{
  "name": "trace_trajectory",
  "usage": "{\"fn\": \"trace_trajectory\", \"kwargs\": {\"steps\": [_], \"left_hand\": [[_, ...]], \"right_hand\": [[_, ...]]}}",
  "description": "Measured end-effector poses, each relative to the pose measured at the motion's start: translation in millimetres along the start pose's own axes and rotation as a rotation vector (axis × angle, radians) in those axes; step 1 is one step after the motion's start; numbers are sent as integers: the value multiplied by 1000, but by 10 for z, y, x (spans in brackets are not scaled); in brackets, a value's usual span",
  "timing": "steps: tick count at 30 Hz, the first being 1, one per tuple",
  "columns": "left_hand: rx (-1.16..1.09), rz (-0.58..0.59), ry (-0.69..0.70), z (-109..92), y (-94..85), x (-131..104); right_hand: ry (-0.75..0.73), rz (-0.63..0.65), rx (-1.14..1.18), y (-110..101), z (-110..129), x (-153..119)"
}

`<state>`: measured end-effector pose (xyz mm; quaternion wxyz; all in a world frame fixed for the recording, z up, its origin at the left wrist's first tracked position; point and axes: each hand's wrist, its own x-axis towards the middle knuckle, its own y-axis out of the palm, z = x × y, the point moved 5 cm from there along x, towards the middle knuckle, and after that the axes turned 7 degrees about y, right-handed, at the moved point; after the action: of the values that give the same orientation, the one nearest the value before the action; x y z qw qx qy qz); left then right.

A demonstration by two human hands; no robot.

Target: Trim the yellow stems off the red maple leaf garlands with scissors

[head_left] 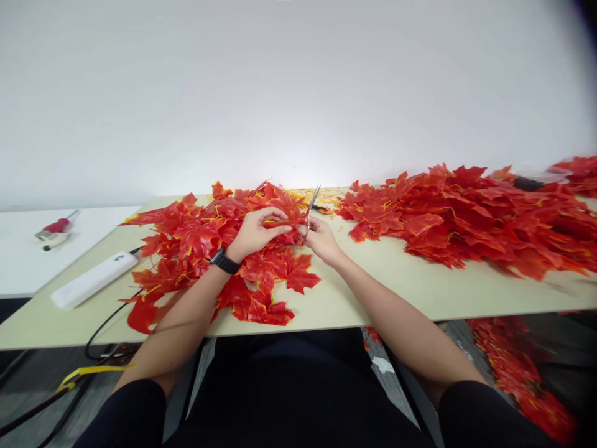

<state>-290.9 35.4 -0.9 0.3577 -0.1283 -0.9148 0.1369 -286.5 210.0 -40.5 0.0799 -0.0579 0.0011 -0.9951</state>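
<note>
My left hand (258, 233), with a black watch on the wrist, is closed on a red maple leaf (280, 202) at the right side of a leaf pile (198, 233). Its thumb and fingers reach toward my right hand. Small metal scissors (313, 199) point upward from my right hand (321, 239), whose fingers are wrapped round their handles. The scissors stand close beside the leaf material between my hands. Whether the blades touch it cannot be made out.
A larger heap of red leaves (457, 218) covers the table's right side. Behind my hands lie yellow scraps (326, 196) and an orange-handled tool (321, 210). A white power bank (94, 280) with a black cable and a red tool (56, 226) are at left.
</note>
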Motion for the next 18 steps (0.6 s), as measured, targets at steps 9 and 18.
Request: {"fn": "trace_trajectory", "kwargs": {"steps": [9,18], "left_hand": [[159,-250,-23,65,-12,-35],[-144,-310,-132,134,85,-69]], "right_hand": [[-47,-111,-175,-43,-42,-15],[-182,-170,-237,-45,304,-197]]}}
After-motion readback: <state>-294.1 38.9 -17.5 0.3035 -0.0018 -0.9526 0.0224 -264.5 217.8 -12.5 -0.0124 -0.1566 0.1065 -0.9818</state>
